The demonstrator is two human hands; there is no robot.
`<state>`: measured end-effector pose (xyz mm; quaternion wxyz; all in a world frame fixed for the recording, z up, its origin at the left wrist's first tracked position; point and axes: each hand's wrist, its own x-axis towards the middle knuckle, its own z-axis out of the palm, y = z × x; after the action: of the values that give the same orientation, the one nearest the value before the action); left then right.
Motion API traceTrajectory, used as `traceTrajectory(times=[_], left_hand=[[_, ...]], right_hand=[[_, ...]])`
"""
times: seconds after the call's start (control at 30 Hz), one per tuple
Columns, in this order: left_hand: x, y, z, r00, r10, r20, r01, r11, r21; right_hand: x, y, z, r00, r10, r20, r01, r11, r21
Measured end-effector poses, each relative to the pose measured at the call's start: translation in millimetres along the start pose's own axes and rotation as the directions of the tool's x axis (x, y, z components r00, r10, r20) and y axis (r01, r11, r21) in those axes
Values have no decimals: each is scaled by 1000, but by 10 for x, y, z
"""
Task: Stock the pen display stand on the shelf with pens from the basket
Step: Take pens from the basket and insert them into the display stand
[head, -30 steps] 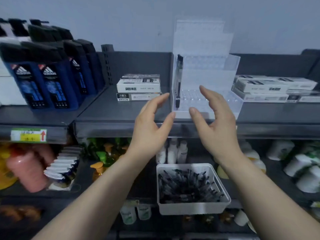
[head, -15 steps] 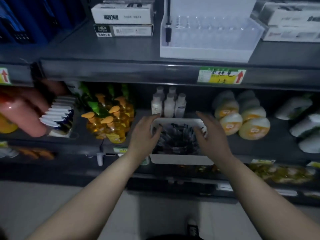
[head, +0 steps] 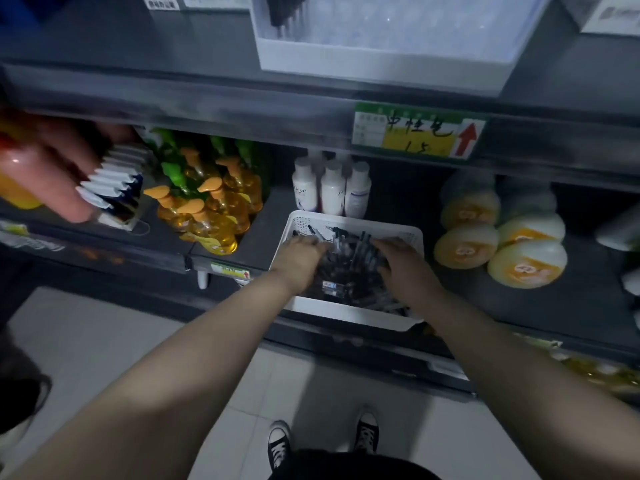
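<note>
Head view: my left hand (head: 301, 261) and right hand (head: 401, 268) are down among the pens (head: 349, 258) in the basket (head: 346, 311) at the lower shelf (head: 467, 303) front edge; whether the fingers grasp any, I cannot tell. The pen display stand (head: 381, 53), at the upper shelf (head: 173, 46) front edge, holds few pens; most stocking remains.

Three white bottles (head: 331, 188) stand upright, close together. To their left is a cluster of yellow pump bottles (head: 207, 211) with orange tops, then a row of white-and-blue packets (head: 112, 188) and a blurred pink bottle (head: 38, 168). Well to the right lie round yellow-and-white tubs (head: 502, 242). Above hangs a green-and-yellow price label (head: 417, 133) with a red arrow. Below is a pale tiled floor (head: 104, 341).
</note>
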<state>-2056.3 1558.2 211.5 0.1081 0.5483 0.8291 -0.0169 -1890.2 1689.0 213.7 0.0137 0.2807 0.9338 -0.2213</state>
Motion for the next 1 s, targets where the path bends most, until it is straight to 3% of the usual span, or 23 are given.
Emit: traceTrajectory(times=[0.17,0.4,0.6,0.73,0.83,1.0], left_hand=[[145,30,66,999,34,35,-38,989,144],[159,55,66,999,43,-17,-41,989,140],[45,136,-11,990,-62,-128,42,987,-158],[-53,158,-143,961,-104,-256,14,943,-332],[-86,137,-215,940,-149,-308,21,924,-382],[-196,112,-306,908,-309,-285,140,861,-488]], right_hand=[[106,157,114,996,-24,84,25,1000,-10],[127,279,143,991,-51,123,50,999,19],[211,301,148,992,-92,91,90,996,25],[293,260,189,975,-180,134,181,984,2],[339,180,246,957,-227,182,246,965,-88],[397,75,265,941,-315,123,337,906,-255]])
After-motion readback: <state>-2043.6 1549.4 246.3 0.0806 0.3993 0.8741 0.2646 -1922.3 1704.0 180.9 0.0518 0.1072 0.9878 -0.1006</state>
